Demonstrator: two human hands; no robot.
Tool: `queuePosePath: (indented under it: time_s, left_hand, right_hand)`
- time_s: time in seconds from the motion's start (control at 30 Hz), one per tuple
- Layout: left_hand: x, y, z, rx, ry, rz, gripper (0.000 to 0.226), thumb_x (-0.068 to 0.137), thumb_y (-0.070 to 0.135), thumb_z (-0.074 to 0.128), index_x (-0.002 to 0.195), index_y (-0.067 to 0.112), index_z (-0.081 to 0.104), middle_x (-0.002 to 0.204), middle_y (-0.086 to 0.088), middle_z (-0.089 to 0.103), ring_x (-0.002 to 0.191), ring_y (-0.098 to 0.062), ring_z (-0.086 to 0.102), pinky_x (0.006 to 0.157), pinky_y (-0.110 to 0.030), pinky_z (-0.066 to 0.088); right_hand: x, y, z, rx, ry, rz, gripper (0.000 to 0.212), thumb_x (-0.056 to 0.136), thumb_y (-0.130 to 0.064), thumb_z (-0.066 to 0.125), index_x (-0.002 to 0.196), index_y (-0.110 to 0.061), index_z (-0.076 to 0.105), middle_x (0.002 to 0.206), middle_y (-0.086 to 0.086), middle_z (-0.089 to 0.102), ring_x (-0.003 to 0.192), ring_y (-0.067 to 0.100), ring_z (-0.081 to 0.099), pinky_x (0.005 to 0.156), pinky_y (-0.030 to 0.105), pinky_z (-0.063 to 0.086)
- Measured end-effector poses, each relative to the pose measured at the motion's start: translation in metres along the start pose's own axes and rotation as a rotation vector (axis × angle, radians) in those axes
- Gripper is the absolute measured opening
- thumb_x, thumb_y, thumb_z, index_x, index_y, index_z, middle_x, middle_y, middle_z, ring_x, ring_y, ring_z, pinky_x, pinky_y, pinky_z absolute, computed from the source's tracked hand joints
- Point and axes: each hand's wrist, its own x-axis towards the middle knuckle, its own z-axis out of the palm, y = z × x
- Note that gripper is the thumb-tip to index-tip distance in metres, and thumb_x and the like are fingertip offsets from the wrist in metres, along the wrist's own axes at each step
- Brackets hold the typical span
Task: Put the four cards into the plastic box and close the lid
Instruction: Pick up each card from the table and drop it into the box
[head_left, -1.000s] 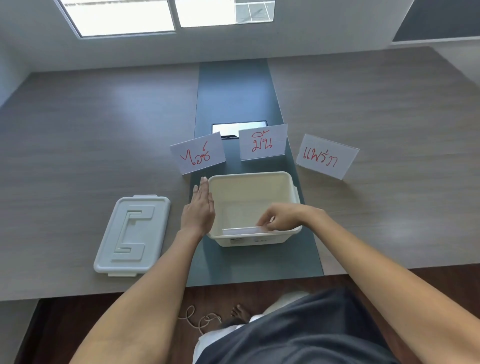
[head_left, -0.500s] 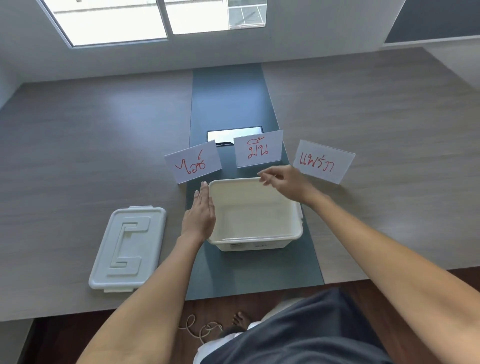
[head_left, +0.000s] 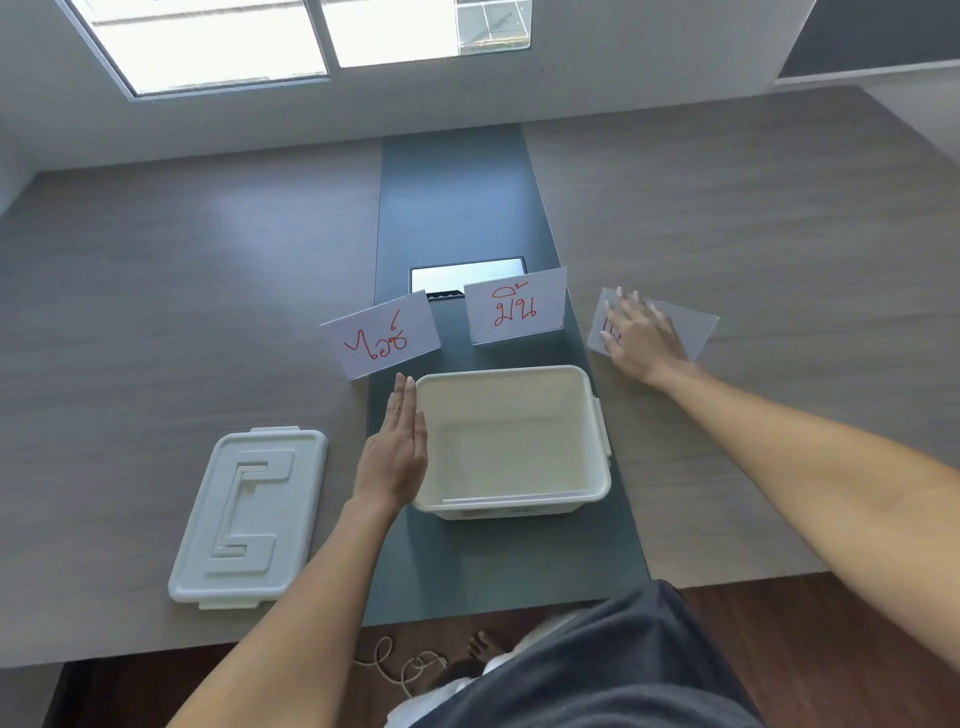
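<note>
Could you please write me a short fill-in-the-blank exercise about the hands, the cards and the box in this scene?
1. The right hand lies on the card farthest to the ____.
2. The left hand rests flat against the box's ____ wall.
3. The lid lies on the table, ____ of the box.
4. ____ cards stand behind the box with all their red writing showing.

Missing words: right; left; left; two

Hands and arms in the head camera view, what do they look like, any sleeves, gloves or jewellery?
Both forearms are bare to the frame's edge, with no sleeves in view. The left hand and right hand wear no gloves, and no rings, watch or bracelets are visible. Fingers uncovered.
</note>
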Motion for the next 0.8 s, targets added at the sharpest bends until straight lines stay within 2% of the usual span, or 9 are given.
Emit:
queuePosePath:
  time_s: [0.1, 0.17, 0.4, 0.47, 0.53, 0.63, 0.7, 0.8]
  left_hand:
    - [0.002, -0.003, 0.002, 0.009, 0.012, 0.053, 0.053, 0.106, 0.036, 0.016, 0.157, 0.036, 0.001, 0.163, 0.023, -0.006, 0.15, -0.001, 0.01, 0.093, -0.034, 0.05]
    - [0.003, -0.006, 0.002, 0.006, 0.013, 0.076, 0.053, 0.106, 0.035, 0.017, 0.157, 0.035, 0.001, 0.163, 0.023, -0.005, 0.15, 0.0, 0.005, 0.099, -0.032, 0.048]
    - [0.003, -0.009, 0.004, -0.052, 0.025, 0.068, 0.052, 0.106, 0.035, 0.018, 0.157, 0.037, 0.006, 0.162, 0.027, -0.003, 0.149, 0.004, 0.003, 0.11, -0.023, 0.029]
    - [0.002, -0.009, 0.004, -0.059, 0.022, 0.066, 0.052, 0.106, 0.036, 0.018, 0.157, 0.037, 0.006, 0.162, 0.028, -0.002, 0.149, 0.005, 0.003, 0.109, -0.021, 0.025]
    - [0.002, -0.009, 0.004, -0.069, 0.017, 0.059, 0.052, 0.106, 0.035, 0.018, 0.157, 0.037, 0.006, 0.162, 0.028, -0.002, 0.149, 0.006, 0.003, 0.109, -0.019, 0.022]
    - [0.001, -0.008, 0.003, -0.076, 0.012, 0.045, 0.052, 0.107, 0.035, 0.018, 0.157, 0.036, 0.006, 0.162, 0.028, -0.002, 0.149, 0.006, 0.003, 0.109, -0.018, 0.02]
    - [0.001, -0.007, 0.002, -0.082, 0.009, 0.04, 0.052, 0.107, 0.035, 0.018, 0.157, 0.036, 0.005, 0.162, 0.028, -0.002, 0.149, 0.005, 0.003, 0.109, -0.018, 0.018]
    - [0.0, -0.006, 0.002, -0.094, -0.002, 0.024, 0.052, 0.106, 0.035, 0.017, 0.157, 0.037, 0.005, 0.161, 0.029, -0.002, 0.149, 0.006, 0.003, 0.109, -0.019, 0.017]
  right_hand:
    - [0.007, 0.019, -0.002, -0.102, -0.028, 0.064, 0.063, 0.104, -0.038, 0.034, 0.158, -0.016, 0.011, 0.167, 0.008, -0.007, 0.154, 0.027, -0.006, 0.122, 0.042, 0.002]
    - [0.01, 0.029, -0.002, -0.125, -0.032, 0.103, 0.068, 0.103, -0.04, 0.034, 0.159, -0.016, 0.004, 0.166, 0.009, -0.012, 0.153, 0.029, -0.01, 0.122, 0.043, 0.0]
    - [0.013, 0.042, 0.006, -0.096, -0.108, 0.268, 0.076, 0.102, -0.039, 0.039, 0.158, -0.011, -0.005, 0.165, 0.02, -0.004, 0.152, 0.036, -0.006, 0.123, 0.046, -0.005]
    - [0.014, 0.037, 0.006, -0.099, -0.09, 0.281, 0.074, 0.101, -0.035, 0.041, 0.158, -0.01, -0.001, 0.161, 0.025, 0.009, 0.151, 0.041, 0.003, 0.123, 0.047, -0.001]
    - [0.015, 0.03, 0.001, -0.114, -0.052, 0.291, 0.064, 0.101, -0.029, 0.043, 0.155, -0.009, 0.015, 0.149, 0.028, 0.028, 0.141, 0.044, 0.025, 0.118, 0.048, 0.012]
    - [0.015, 0.023, -0.009, -0.122, -0.03, 0.249, 0.032, 0.097, -0.016, 0.049, 0.128, -0.007, 0.047, 0.127, 0.022, 0.048, 0.117, 0.04, 0.048, 0.1, 0.046, 0.033]
    - [0.012, 0.021, -0.012, -0.1, -0.057, 0.216, 0.024, 0.093, -0.009, 0.052, 0.117, -0.007, 0.052, 0.12, 0.019, 0.052, 0.11, 0.038, 0.054, 0.093, 0.044, 0.039]
    - [0.004, 0.017, -0.014, -0.063, -0.055, 0.182, 0.023, 0.092, -0.006, 0.054, 0.115, -0.004, 0.052, 0.119, 0.02, 0.054, 0.107, 0.039, 0.057, 0.085, 0.043, 0.044]
